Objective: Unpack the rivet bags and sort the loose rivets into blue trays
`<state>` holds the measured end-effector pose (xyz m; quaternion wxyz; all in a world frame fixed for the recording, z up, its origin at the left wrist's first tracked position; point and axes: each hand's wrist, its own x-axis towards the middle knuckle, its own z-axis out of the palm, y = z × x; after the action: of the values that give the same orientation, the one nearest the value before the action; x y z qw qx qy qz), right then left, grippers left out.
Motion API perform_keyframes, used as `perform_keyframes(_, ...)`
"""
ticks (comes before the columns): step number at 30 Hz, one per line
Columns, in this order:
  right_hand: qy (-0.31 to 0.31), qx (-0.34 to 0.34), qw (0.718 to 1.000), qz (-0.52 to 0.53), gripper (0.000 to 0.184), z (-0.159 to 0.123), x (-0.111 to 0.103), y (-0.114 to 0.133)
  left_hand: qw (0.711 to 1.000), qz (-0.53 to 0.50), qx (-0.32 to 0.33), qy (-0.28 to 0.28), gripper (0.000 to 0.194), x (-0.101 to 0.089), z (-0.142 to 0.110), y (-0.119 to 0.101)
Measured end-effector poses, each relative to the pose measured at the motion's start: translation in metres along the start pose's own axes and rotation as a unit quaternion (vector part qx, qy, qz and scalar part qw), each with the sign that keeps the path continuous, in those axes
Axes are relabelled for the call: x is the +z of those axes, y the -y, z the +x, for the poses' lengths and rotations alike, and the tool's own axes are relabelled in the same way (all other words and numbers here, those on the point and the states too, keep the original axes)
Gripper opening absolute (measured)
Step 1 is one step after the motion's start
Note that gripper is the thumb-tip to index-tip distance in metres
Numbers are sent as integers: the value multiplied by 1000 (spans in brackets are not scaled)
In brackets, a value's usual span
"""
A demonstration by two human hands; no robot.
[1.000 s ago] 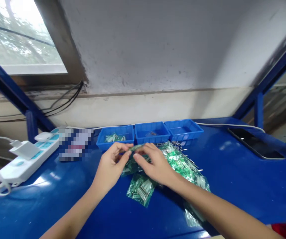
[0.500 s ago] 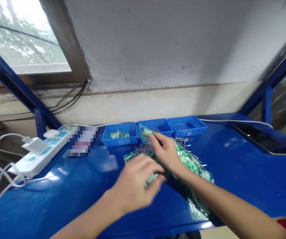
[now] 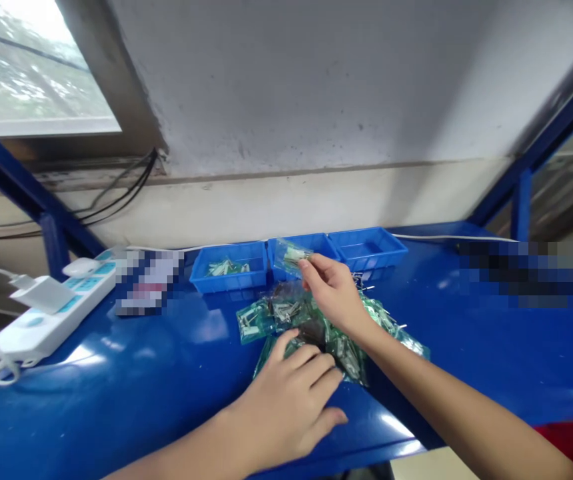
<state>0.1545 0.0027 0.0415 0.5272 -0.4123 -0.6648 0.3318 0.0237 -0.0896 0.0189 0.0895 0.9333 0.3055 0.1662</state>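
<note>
My right hand [image 3: 335, 293] pinches a small clear plastic bag [image 3: 289, 255] with pale pieces inside, held up before the middle blue bin [image 3: 329, 248]. Below it, my left hand [image 3: 291, 390] reaches over the near side of a pile of greenish plastic bags [image 3: 349, 350], its fingers spread and holding nothing. The bags contain thin metal and pale pieces, too small to name. One bag [image 3: 254, 322] lies at the pile's left edge. Loose metal pins stick out on the right, partly hidden behind my right hand and forearm.
The left blue bin [image 3: 229, 283] holds several pale pieces; the right blue bin [image 3: 369, 250] adjoins the middle one. A white power strip [image 3: 61, 307] with plugs and cables lies at left, near a blurred-out phone [image 3: 151, 283]. Blue frame posts rise at both sides.
My left hand has moved down and its fingers have opened out. The right hand still holds the small bag, slightly higher. The bags at the front edge have shifted back into the pile.
</note>
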Motion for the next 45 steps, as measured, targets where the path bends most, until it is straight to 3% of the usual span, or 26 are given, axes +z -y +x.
perform_keyframes(6,19,-29,998,-56,21,-3,5,-7,988,-126,-88,-6,18,-13,1,-4)
perform_keyframes(9,5,-66,995,-72,21,-6,7,-8,946,-281,-154,-40,22,-19,4,0)
perform_keyframes(11,-3,-108,991,-80,22,-9,8,-6,873,-413,-238,-106,33,-23,6,9)
perform_keyframes(13,3,-163,982,-93,25,-12,8,-4,764,-528,-312,-200,43,-28,8,21)
perform_keyframes(15,18,-218,970,-109,30,-14,7,-3,668,-603,-339,-275,47,-33,9,34)
perform_keyframes(17,37,-255,958,-126,33,-15,7,-4,616,-645,-334,-306,44,-38,10,45)
perform_keyframes(20,47,-274,949,-147,37,-14,7,-9,581,-676,-315,-325,36,-43,9,54)
perform_keyframes(23,46,-289,945,-148,37,-12,6,-15,592,-664,-315,-331,31,-42,7,56)
perform_keyframes(27,77,-295,938,-164,37,-13,7,-15,655,-603,-329,-314,16,-33,6,57)
perform_keyframes(29,70,-267,945,-174,33,-15,9,-10,695,-538,-334,-340,14,-29,6,58)
perform_keyframes(32,40,-162,976,-139,19,-17,13,1,800,-345,-294,-393,10,-27,4,57)
perform_keyframes(34,63,-69,993,-69,27,-18,15,8,866,-204,-234,-393,5,-27,2,55)
perform_keyframes(37,102,34,994,20,30,-18,18,14,906,-103,-176,-371,11,-27,3,49)
perform_keyframes(39,78,36,996,20,20,-19,18,13,907,-135,-187,-351,8,-27,4,46)
perform_keyframes(41,35,-19,999,-23,14,-20,17,11,878,-251,-236,-333,15,-27,6,46)
perform_keyframes(43,8,-101,992,-71,14,-20,15,7,793,-421,-298,-324,35,-30,7,49)
perform_keyframes(45,13,-181,978,-99,19,-21,14,4,682,-569,-337,-313,49,-35,7,53)
